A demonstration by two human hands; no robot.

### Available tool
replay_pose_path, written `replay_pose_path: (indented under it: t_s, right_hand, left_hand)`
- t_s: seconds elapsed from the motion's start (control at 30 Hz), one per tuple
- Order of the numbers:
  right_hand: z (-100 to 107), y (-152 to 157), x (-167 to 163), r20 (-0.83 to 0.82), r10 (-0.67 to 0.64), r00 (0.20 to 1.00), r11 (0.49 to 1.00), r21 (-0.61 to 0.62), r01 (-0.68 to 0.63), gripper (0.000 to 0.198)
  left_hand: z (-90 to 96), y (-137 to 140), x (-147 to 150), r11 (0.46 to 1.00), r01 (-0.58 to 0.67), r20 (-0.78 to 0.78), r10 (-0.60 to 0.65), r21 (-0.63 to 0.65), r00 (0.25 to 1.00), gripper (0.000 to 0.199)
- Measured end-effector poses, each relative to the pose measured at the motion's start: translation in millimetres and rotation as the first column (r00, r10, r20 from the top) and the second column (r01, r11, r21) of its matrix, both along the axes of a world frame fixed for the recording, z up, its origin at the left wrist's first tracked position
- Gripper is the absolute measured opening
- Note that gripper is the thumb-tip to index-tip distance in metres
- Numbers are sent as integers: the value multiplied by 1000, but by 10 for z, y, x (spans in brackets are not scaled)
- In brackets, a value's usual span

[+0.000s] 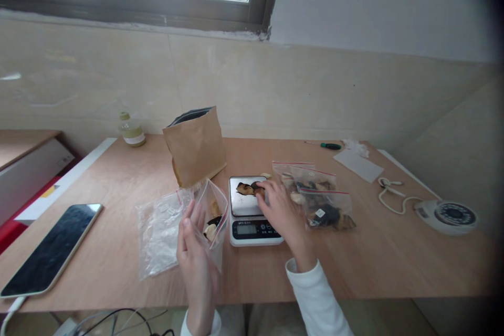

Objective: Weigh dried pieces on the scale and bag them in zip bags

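Observation:
My left hand (197,252) is closed on a clear zip bag (220,202), holding it upright with its mouth apart. Dark, pale and tan dried pieces (211,228) show inside. On the metal plate of a small white kitchen scale (255,241) lie curled brown dried slices (244,189). My right hand (280,207) reaches over the plate from the right, its thumb and fingers closed around the right end of these slices. Its fingertips are partly hidden against them. The scale's display is too faint to read. Flat clear bags (159,236) lie beside my left hand.
Several filled zip bags (328,212) lie right of the scale. Behind stands an open brown paper pouch (199,147). A phone (53,247) lies left, a bottle (132,131) at the back left. Further right are a screwdriver (329,146), white paper (358,164) and a corded white device (447,216).

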State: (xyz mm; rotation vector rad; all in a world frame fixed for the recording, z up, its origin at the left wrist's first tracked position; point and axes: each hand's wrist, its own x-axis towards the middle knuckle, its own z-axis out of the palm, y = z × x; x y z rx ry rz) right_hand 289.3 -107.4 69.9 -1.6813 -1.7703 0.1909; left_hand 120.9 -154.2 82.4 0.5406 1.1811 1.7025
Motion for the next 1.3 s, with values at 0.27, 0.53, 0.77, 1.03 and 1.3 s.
replay_pose_path:
  t_s: [0.27, 0.53, 0.77, 1.03, 1.3]
  right_hand:
    - [-222, -28, 8, 16, 11, 1000, 1000, 25, -12, 31]
    - [443, -108, -211, -343, 104, 934, 992, 98, -75, 22]
    - [546, 6, -296, -239, 190, 952, 980, 98, -171, 25]
    - [-251, 332, -167, 153, 109, 982, 994, -21, -107, 28]
    - [233, 195, -233, -80, 198, 977, 979, 65, -194, 29]
  left_hand:
    - [32, -14, 33, 1000, -5, -24, 5, -16, 1000, 52]
    - [20, -55, 56, 999, 27, -69, -29, -21, 997, 51]
    - [-18, -54, -12, 1000, 12, -120, -10, 10, 993, 51]
    - [-30, -73, -50, 1000, 6, -128, -5, 14, 992, 52]
    - [-57, -72, -32, 1000, 10, -147, -9, 3, 989, 51]
